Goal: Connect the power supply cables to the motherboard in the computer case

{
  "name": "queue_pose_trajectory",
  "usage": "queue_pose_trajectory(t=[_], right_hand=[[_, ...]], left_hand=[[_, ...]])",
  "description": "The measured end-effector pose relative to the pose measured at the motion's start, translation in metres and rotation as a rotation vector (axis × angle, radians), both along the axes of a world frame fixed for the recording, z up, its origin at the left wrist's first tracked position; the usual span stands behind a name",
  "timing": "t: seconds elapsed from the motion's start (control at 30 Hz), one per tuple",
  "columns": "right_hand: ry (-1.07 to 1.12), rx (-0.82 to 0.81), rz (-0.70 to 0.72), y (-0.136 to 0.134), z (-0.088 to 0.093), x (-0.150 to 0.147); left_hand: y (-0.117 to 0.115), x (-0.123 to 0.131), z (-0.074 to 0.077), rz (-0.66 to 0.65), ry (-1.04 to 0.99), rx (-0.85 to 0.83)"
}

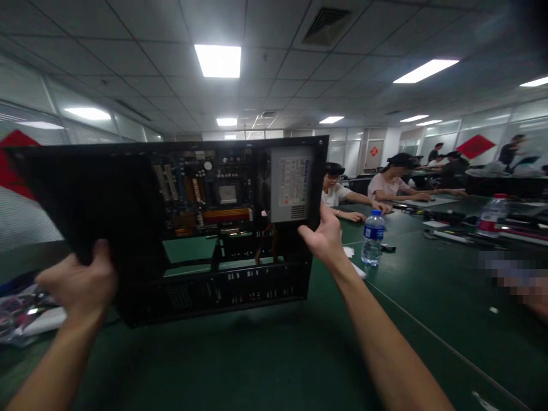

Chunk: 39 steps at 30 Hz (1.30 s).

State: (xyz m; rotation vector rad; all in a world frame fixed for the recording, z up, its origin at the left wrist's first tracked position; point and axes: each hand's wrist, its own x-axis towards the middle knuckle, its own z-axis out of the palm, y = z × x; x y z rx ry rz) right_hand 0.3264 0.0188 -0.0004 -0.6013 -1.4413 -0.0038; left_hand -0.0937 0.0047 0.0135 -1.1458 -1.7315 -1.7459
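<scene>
A black computer case (257, 286) stands tilted up in front of me with its open inside facing me. My left hand (81, 284) grips its left side, thumb over a dark panel. On the right side my right hand (324, 233) is closed round the edge, beside the grey power supply (291, 182) with its white label. A motherboard (194, 191) with slots and a square chip sits in the upper middle. Through a gap below it the green table shows, and cables hang near the power supply. Whether the case's lower edge touches the table I cannot tell.
Right of the case, a water bottle with a blue cap (373, 240) stands on the green table (411, 285). Farther right is a red-capped bottle (489, 217). Clear plastic bags (17, 319) lie at the left. Several people sit working across the table.
</scene>
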Motion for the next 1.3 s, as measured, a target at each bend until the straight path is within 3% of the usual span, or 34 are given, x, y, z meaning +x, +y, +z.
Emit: queue_pose_trajectory(t=[0.23,0.4,0.53,0.83,1.1,1.3], right_hand=[[0.035,-0.030,-0.044,0.030,-0.023,0.047],[0.011,-0.072,-0.148,0.046,-0.049,0.058],[0.008,-0.100,-0.194,0.054,-0.065,0.059],[-0.006,-0.080,-0.242,0.061,-0.076,0.058],[-0.041,-0.079,-0.335,0.057,-0.071,0.076],[-0.062,-0.102,-0.420,0.060,-0.085,0.087]], left_hand=[[0.042,0.052,-0.036,-0.118,0.124,-0.016],[0.063,0.058,-0.067,-0.200,0.150,0.005],[0.073,0.057,-0.084,-0.217,0.147,-0.014],[0.074,0.053,-0.098,-0.224,0.152,-0.022],[0.075,0.071,-0.101,-0.264,0.114,-0.047],[0.072,0.083,-0.102,-0.300,0.152,-0.046]])
